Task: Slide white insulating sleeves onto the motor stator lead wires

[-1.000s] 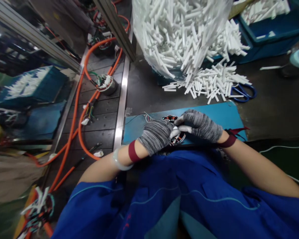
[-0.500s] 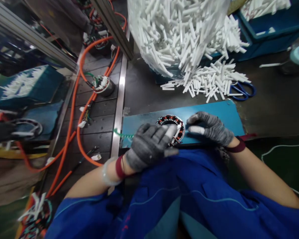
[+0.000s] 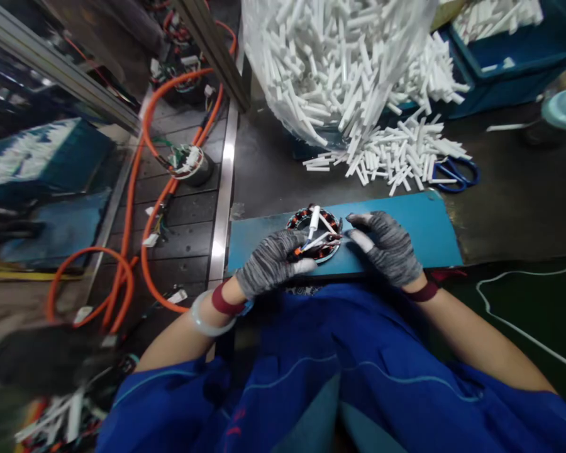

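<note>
Stator ring [image 3: 311, 220] lies flat on the blue mat [image 3: 405, 220] at the near edge of the worktop [image 3: 523, 189]. Left hand [image 3: 271, 267], gloved, pinches the leads and a white sleeve [image 3: 314, 220] over the ring. Right hand [image 3: 389, 245] rests spread on the mat, touching the ring's right side, gripping nothing. Judged step: sleeving the leads. Next move calls for steadying the ring. Loose sleeves [image 3: 396, 154] are heaped beyond.

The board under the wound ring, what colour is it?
Light blue; the board shows plainly in the head view, under the ring.
</note>
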`<state>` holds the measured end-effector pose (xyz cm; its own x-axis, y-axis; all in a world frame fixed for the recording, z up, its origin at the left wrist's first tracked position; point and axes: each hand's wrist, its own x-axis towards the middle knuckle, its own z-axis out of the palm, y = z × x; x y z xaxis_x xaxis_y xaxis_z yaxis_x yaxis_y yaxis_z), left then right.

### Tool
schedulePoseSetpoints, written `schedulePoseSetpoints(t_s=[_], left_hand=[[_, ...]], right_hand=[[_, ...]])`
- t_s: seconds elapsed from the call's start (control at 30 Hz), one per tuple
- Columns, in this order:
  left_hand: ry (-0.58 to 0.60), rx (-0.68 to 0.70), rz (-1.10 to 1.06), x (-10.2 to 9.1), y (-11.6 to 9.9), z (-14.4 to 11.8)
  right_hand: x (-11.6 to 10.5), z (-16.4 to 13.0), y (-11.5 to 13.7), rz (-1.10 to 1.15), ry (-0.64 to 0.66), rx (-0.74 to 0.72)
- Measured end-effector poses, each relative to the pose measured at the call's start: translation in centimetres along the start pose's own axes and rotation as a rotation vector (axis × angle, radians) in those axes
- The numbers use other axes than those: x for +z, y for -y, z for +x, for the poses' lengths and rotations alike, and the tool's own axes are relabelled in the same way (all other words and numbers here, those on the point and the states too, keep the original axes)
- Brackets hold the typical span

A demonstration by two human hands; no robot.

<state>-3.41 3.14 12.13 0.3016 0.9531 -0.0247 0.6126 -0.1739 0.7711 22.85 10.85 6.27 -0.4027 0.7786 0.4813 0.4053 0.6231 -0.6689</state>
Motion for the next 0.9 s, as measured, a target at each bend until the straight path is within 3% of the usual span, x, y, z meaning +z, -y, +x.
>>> schedulePoseSetpoints(t_s=[0.1,0.23,0.33,0.47,0.53,0.63,0.73,0.83,0.9], left_hand=[[0.135,-0.020,-0.322,-0.8,-1.0,0.0],[0.143,0.046,-0.275,-1.1,-1.1,0.4],[0.032,0.116,0.042,-0.5,-1.3,-0.4],[-0.345,0.199,0.717,0.6,-2.0,-3.0],[-0.388,0.309,0.875,0.9,-1.7,-3.8],[-0.269,0.389,0.741,0.9,-0.1,-3.7],[-0.201,0.437,0.521,1.0,1.8,-2.8],[-0.214,0.466,0.394,1.3,2.7,-2.0],[-0.180,0.444,0.294,1.5,2.8,-1.7]], right_hand=[[0.0,-1.0,2.2,-0.015,-0.069,-0.101],[1.1,-1.3,4.4,-0.180,-0.015,-0.243],[1.7,-0.6,4.8,-0.248,0.035,-0.219],[1.5,-0.6,5.0,-0.078,0.090,-0.132],[1.5,-1.5,5.3,0.056,0.135,-0.052],[1.7,-2.9,5.6,0.174,0.168,-0.019],[1.4,-3.1,5.2,0.033,0.122,-0.169],[-0.6,-1.6,3.6,0.045,0.240,-0.295],[-2.7,0.2,1.3,0.113,0.336,-0.240]])
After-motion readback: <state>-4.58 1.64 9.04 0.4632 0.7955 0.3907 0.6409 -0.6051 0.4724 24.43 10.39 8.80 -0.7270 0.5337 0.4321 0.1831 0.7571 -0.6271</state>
